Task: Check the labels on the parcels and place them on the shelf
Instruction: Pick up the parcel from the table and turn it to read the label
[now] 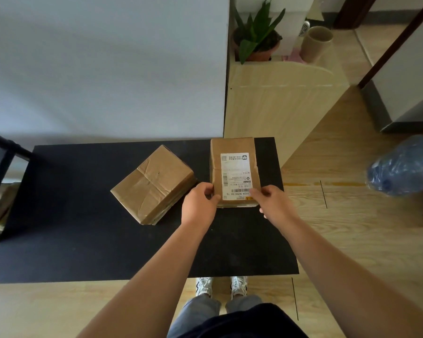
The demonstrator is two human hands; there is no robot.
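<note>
Brown cardboard parcel (233, 172) on the black surface (83, 228): your left hand (199, 203) and right hand (274, 203) grasp its near corners; white label (235, 175) reads "N294". A second parcel (153, 184) lies left.

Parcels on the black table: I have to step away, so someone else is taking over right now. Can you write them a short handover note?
Left hand: holds the near left corner of the labelled parcel.
Right hand: holds its near right corner, thumb on the white label.
That parcel lies at the right of the black table, label up.
The second parcel lies to its left, untouched, no label showing.
Done: nothing shelved that can be seen.
Left: read this label, shelve it, then turn, check and shelve the other.
</note>
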